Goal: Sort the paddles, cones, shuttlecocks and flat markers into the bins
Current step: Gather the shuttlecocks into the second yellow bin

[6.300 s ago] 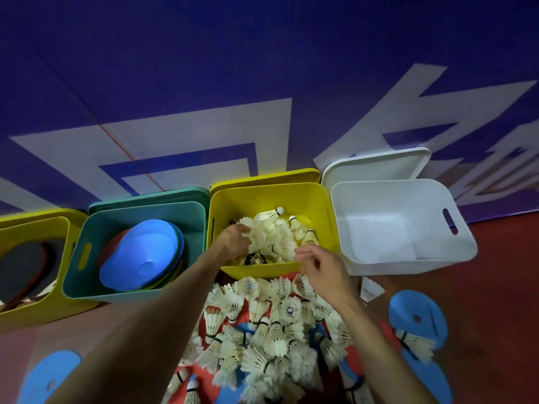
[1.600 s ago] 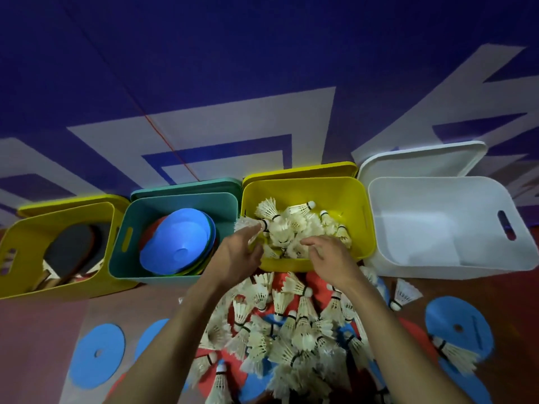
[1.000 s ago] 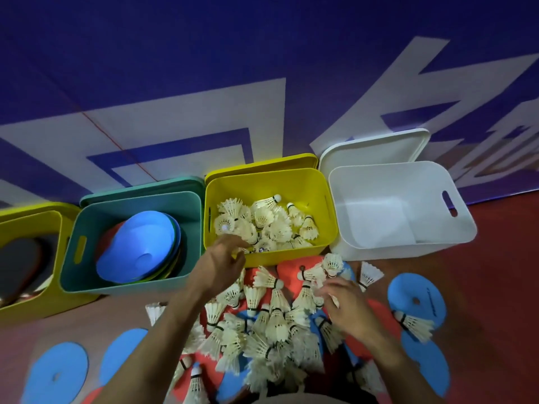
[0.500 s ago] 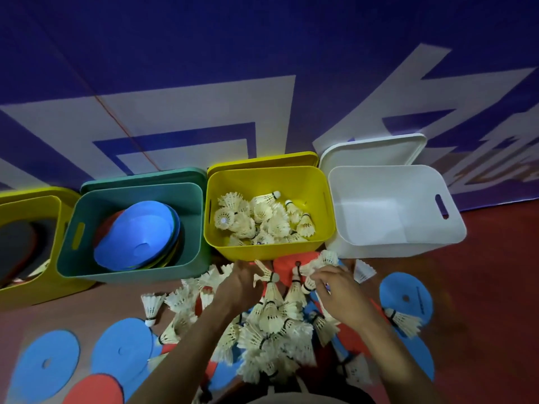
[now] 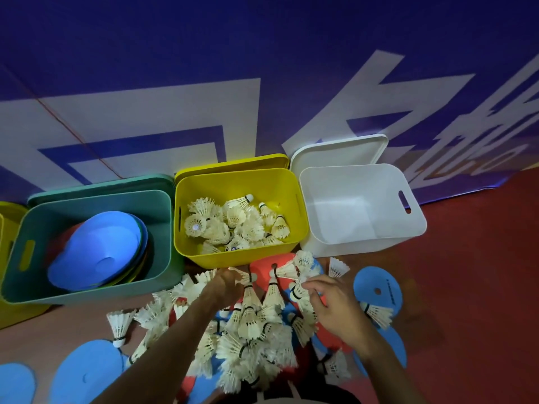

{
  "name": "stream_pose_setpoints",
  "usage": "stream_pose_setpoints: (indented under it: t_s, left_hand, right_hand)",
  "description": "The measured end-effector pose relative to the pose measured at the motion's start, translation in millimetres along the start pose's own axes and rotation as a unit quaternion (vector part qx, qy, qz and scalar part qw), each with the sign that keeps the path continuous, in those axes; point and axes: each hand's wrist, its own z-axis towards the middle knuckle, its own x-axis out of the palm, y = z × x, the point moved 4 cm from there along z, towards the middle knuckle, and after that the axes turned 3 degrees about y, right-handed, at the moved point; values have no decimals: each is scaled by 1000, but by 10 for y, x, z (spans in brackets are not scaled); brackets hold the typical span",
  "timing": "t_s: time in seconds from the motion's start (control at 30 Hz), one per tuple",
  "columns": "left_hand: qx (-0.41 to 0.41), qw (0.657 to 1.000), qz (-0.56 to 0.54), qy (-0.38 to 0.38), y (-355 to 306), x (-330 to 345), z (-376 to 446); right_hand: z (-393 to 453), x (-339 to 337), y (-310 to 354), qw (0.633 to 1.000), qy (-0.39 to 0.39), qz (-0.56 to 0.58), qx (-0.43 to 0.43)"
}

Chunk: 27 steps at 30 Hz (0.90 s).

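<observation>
A heap of white shuttlecocks [image 5: 253, 330] lies on the floor in front of me. My left hand [image 5: 224, 287] rests at the heap's far edge, fingers closed around shuttlecocks. My right hand [image 5: 329, 301] pinches a shuttlecock [image 5: 297, 291] at the heap's right side. The middle yellow bin [image 5: 239, 182] holds several shuttlecocks [image 5: 233, 223]. Stacked blue cones [image 5: 99, 252] fill the teal bin [image 5: 87, 199]. The white bin [image 5: 414, 225] on the right has nothing in it. Blue flat markers [image 5: 379, 287] and red ones [image 5: 262, 269] lie under and around the heap.
Each bin's lid leans against the blue and white wall banner behind it. A second yellow bin [image 5: 8, 310] shows at the far left edge. More blue flat markers [image 5: 84, 371] lie at the lower left on the red floor. A lone shuttlecock [image 5: 118, 325] lies left of the heap.
Both hands have come back from the yellow bin down to the heap on the floor. More shuttlecocks lie in the yellow bin than before. The view has shifted slightly.
</observation>
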Motion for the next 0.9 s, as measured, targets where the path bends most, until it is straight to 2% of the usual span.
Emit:
stream_pose_setpoints:
  t_s: [0.03,0.1,0.2,0.4,0.63,0.77,0.9]
  left_hand:
    - [33,999,25,-2,-67,-8,-4]
    - [62,998,7,-20,-124,-52,-50]
    - [58,998,12,-22,-97,-114,-107]
    - [130,987,32,-94,-104,-310,-563]
    - [148,975,-21,-163,-263,-768,-979]
    - [171,969,-8,-180,-352,-971,-1103]
    - [147,971,-9,-190,-360,-1078,-1199]
  right_hand:
    - [35,19,29,1000,8,-2,-4]
    - [114,33,95,1000,19,-2,-12]
    - [221,-6,231,999,12,4,-39]
    - [385,-122,431,997,-12,24,-74]
    - [556,-193,619,993,-12,51,-107]
    - [797,-313,719,991,-25,83,-104]
    - [1213,-342,756,992,-28,101,-75]
